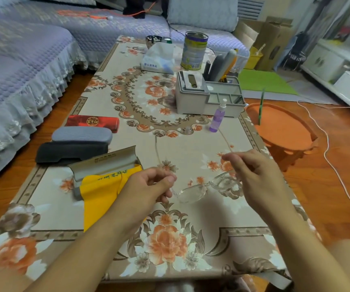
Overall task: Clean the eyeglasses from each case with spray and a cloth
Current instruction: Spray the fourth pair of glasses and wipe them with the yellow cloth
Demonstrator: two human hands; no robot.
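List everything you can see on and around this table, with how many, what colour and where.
eyeglasses: 1, clear frame, held over table near edge
open case: 1, beige, left of hands
cloth: 1, yellow, spilling from open case
closed cases: 3, red, grey, black, left edge
spray bottle: 1, purple, right side
organiser: 1, grey, behind bottle
tin: 1, far end
tissue pack: 1, white, beside tin
stool: 1, orange, floor right
left hand: pinches left temple
right hand: holds right side

A tall tin can (pixel 194 51) stands at the table's (pixel 191 224) far end. Just left of it lies a tissue pack (pixel 158 59); just in front stands a grey organizer (pixel 207 95).
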